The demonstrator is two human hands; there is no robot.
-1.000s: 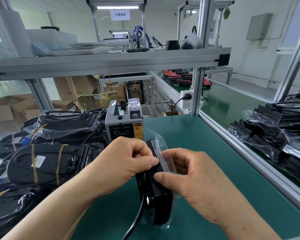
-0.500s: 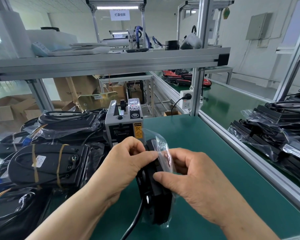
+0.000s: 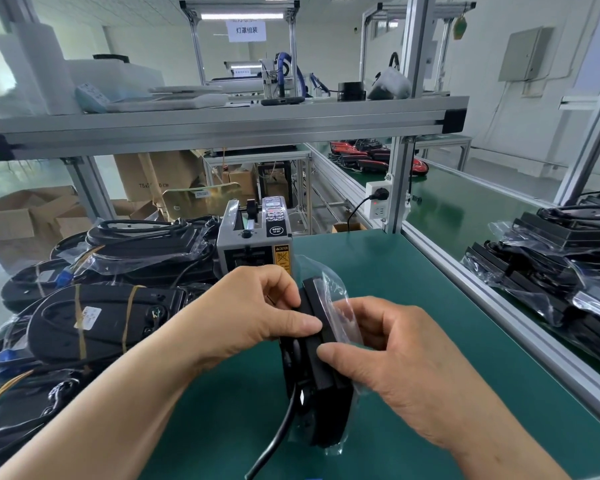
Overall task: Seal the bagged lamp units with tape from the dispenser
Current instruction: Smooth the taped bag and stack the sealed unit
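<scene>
Both the left hand (image 3: pixel 257 313) and right hand (image 3: pixel 405 368) pinch an upright bagged lamp unit (image 3: pixel 321 379) between them, just before the tape dispenser (image 3: pixel 255 240).

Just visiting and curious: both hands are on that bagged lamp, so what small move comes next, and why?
Probably the left hand reaches to the tape dispenser for a strip: the bag flap on the lamp unit looks loose and untaped, the right hand pins it.
</scene>
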